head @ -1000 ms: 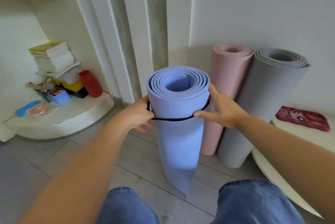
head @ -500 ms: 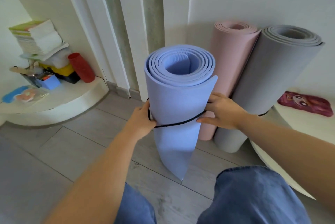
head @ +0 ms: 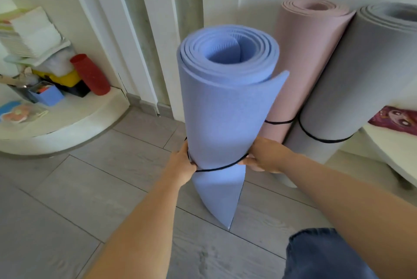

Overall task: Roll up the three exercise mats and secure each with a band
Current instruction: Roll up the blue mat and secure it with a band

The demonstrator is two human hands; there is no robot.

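1. The blue mat [head: 225,109] is stood on end on the floor [head: 90,188], rolled up, mid-view, with its outer flap sprung loose at the top right.
2. A thin black band [head: 216,168] is wrapped round its lower part.
3. The left hand [head: 182,163] is pressed to the mat's left side, fingers curled onto the band.
4. On the right side, the band is pinched by the right hand [head: 266,156], fingers bent.
5. The pink mat [head: 302,64] and grey mat [head: 361,75] are leaned on the wall behind, touching, each banded low down.
6. A cartoon face is printed on the pouch [head: 397,118]; anything on the books [head: 29,37] is too blurry to be read.
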